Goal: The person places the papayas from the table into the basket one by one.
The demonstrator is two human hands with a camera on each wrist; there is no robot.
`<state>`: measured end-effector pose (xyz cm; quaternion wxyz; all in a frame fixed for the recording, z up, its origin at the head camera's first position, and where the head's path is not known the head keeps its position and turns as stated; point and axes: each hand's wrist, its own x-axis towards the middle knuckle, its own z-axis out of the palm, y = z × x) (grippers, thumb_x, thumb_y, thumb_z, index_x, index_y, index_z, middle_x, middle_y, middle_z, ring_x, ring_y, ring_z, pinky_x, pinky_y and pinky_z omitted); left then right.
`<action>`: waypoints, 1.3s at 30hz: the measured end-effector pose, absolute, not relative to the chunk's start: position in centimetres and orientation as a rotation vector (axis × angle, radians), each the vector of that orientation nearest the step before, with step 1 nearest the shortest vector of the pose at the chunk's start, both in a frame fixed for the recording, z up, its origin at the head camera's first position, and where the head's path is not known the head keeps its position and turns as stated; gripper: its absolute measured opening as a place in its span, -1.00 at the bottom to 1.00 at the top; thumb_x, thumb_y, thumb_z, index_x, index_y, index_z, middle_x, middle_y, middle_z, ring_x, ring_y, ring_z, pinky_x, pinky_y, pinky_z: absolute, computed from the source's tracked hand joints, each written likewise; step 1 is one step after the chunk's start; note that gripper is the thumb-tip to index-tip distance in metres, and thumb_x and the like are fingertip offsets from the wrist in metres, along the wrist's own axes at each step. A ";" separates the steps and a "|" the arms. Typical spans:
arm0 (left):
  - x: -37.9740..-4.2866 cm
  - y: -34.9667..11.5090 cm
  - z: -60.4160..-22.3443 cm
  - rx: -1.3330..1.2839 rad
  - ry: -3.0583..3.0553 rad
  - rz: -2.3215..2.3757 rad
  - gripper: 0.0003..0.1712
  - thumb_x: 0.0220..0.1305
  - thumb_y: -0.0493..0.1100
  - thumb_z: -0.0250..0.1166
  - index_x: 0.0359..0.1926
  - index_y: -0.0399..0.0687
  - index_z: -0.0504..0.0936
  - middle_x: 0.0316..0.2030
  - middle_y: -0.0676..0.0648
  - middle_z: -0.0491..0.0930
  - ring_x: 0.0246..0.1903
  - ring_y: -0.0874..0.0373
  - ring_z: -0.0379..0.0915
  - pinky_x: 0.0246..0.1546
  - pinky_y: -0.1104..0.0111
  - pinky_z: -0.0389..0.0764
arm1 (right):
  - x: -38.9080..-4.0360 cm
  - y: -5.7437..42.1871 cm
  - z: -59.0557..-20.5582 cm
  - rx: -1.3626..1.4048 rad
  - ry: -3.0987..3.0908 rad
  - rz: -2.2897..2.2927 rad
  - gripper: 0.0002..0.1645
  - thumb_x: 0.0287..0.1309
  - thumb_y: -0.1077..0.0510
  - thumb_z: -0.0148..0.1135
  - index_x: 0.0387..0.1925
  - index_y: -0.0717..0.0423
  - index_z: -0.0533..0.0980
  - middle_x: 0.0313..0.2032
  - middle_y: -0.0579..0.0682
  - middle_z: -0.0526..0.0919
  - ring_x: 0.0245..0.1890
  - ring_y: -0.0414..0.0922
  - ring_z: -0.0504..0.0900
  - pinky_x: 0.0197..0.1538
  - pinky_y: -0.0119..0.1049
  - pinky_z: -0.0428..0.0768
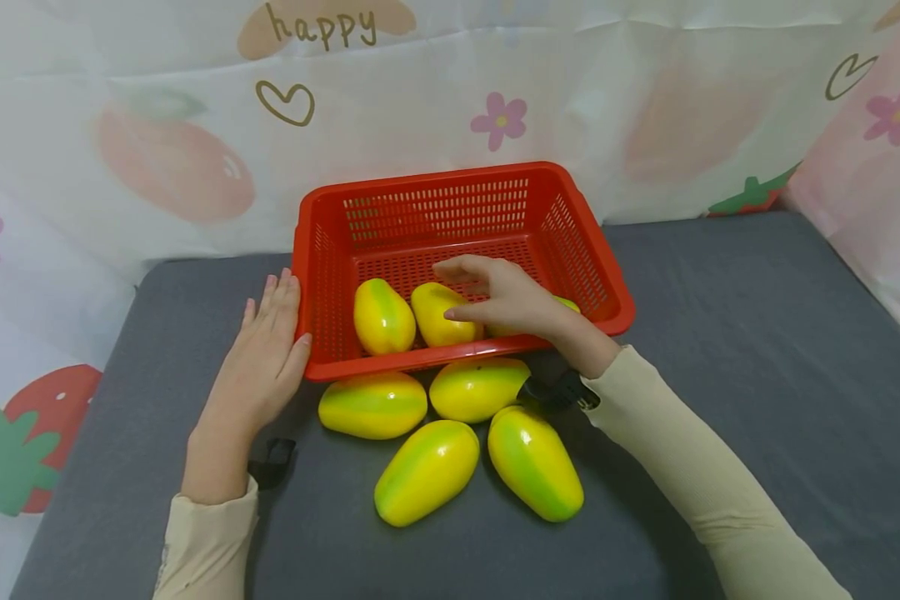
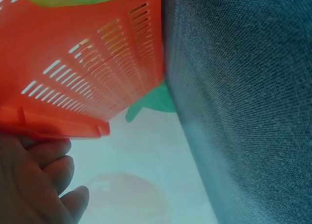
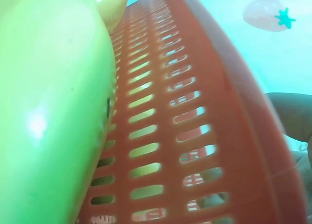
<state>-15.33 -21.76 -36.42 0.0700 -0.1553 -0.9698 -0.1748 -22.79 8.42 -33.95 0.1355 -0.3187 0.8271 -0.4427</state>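
Right hand (image 1: 508,293) hangs wide over mangoes (image 1: 431,317); basket (image 1: 435,181) could slide if flat left hand (image 1: 261,367) slips from its nine-o'clock side.

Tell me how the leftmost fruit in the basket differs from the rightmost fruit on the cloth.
The basket fruit sits inside the red basket; the cloth fruit lies outside, on grey cloth. The basket fruit appears shorter and rounder; the cloth fruit, longer. Both are glossy, yellow with a green stripe.
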 end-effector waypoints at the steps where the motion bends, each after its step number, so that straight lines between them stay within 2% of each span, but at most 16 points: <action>1: -15.3 -21.7 -36.4 -0.466 -2.919 -0.527 -0.26 0.39 -0.10 -0.17 0.46 -0.28 -0.19 0.46 -0.22 -0.21 0.44 -0.07 -0.37 0.38 0.03 -0.28 | -22.7 8.5 -34.0 -0.938 2.392 -1.304 -0.33 0.14 0.20 0.27 0.28 0.24 0.31 0.23 0.16 0.41 0.22 -0.01 0.39 0.26 -0.09 0.33; 18: -15.3 -21.7 -36.5 -0.448 -2.929 -0.535 -0.25 0.37 -0.09 -0.16 0.46 -0.27 -0.20 0.46 -0.21 -0.22 0.44 -0.07 -0.38 0.38 0.01 -0.27 | -19.1 11.1 -33.4 -0.986 2.314 -1.563 -0.40 0.13 0.28 0.25 0.23 0.24 0.37 0.17 0.11 0.48 0.14 0.00 0.47 0.22 -0.05 0.39; 24: -15.3 -21.7 -36.5 -0.437 -2.937 -0.534 -0.24 0.37 -0.09 -0.16 0.46 -0.26 -0.22 0.46 -0.21 -0.22 0.44 -0.06 -0.39 0.38 0.01 -0.27 | -17.6 12.1 -33.4 -1.082 2.253 -1.639 -0.42 0.08 0.40 0.24 0.18 0.33 0.38 0.12 0.25 0.48 0.14 0.10 0.45 0.18 -0.03 0.42; 28: -15.3 -21.7 -36.5 -0.425 -2.944 -0.533 -0.24 0.37 -0.08 -0.15 0.46 -0.24 -0.22 0.46 -0.20 -0.23 0.44 -0.05 -0.40 0.38 0.02 -0.28 | -17.0 12.6 -33.7 -1.161 2.228 -1.641 -0.43 0.07 0.43 0.25 0.16 0.36 0.39 0.11 0.28 0.48 0.13 0.15 0.45 0.15 0.01 0.43; 39: -15.3 -21.8 -36.4 -0.457 -2.938 -0.550 -0.24 0.37 -0.10 -0.15 0.46 -0.27 -0.23 0.46 -0.23 -0.24 0.44 -0.09 -0.39 0.38 0.01 -0.30 | -14.8 14.4 -34.5 -1.236 2.230 -1.618 -0.43 0.07 0.45 0.23 0.17 0.28 0.41 0.11 0.13 0.50 0.10 0.05 0.49 0.12 -0.14 0.48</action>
